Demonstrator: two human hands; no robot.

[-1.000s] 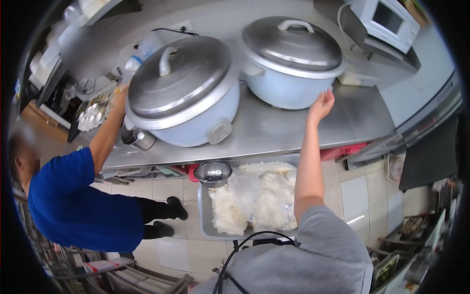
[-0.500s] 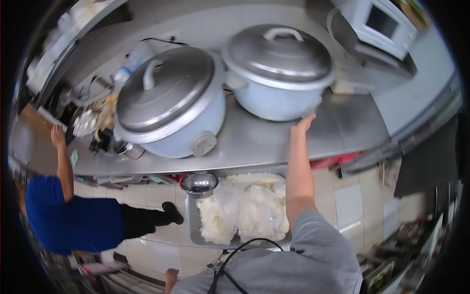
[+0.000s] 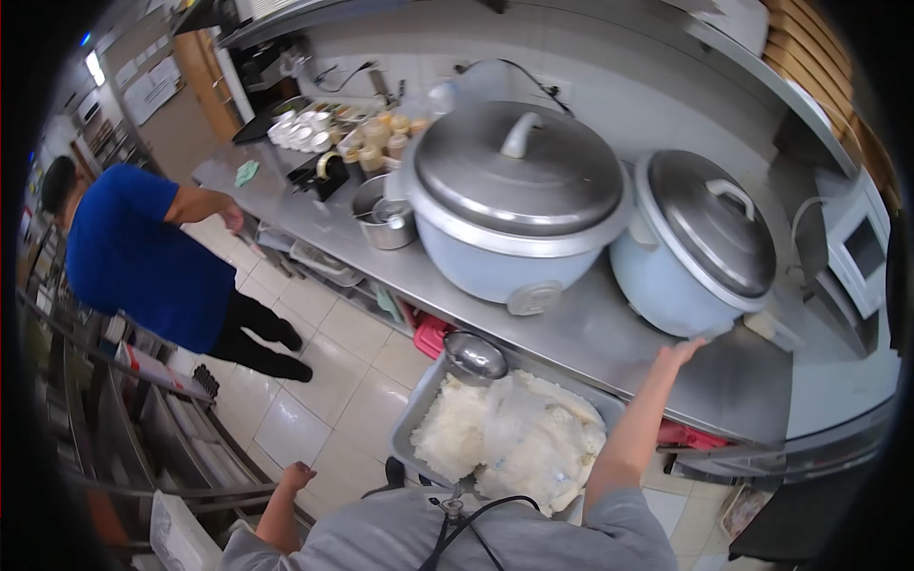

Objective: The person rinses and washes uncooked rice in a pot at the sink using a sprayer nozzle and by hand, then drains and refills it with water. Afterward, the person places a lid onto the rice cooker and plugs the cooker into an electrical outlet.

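Two large light-blue rice cookers with metal lids stand on the steel counter (image 3: 571,333): the left rice cooker (image 3: 514,247) and the right rice cooker (image 3: 657,285). My right hand (image 3: 684,352) reaches to the lower front of the right one, at its pale switch panel (image 3: 716,330). Its fingers are stretched out and appear to touch the panel, though the tips are hard to make out. My left hand (image 3: 298,474) hangs low over the floor, loosely closed, with nothing visible in it. Below the counter, a grey tub (image 3: 405,428) holds white cooked rice (image 3: 447,423) and clear plastic sheeting (image 3: 533,438).
A metal bowl (image 3: 476,355) rests at the tub's back edge. Left of the cookers are a steel pot (image 3: 386,224), sauce bottles (image 3: 371,157) and stacked white cups (image 3: 303,130). A person in a blue shirt (image 3: 143,252) stands at left. A microwave (image 3: 857,247) is far right.
My view has swung left, so the cookers and tub sit further right. My right hand stays at the right cooker's front. The person in blue has drawn their hand back from the counter.
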